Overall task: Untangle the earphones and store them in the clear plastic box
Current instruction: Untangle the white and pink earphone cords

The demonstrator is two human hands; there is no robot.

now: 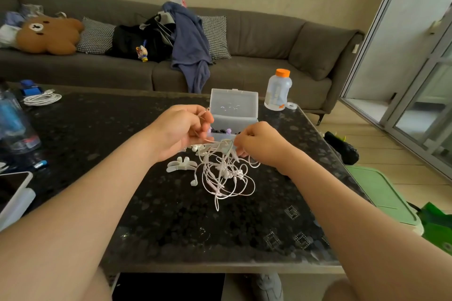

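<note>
A tangle of white earphones (pixel 223 173) hangs from both hands onto the dark table (pixel 171 222). My left hand (pixel 182 129) pinches strands of the cable at its fingertips. To its right, my right hand (pixel 260 144) grips the top of the same tangle with curled fingers. Just behind the hands stands the clear plastic box (pixel 233 107), lid open and upright, with small dark and purple pieces inside. A white cable winder (pixel 181 165) lies flat on the table to the left of the tangle.
A clear bottle with an orange cap (pixel 278 89) and a tape roll (pixel 291 105) stand at the table's back right. A coiled white cable (pixel 41 99) lies at back left, a phone (pixel 12 188) at left edge. A grey sofa (pixel 256 39) runs behind.
</note>
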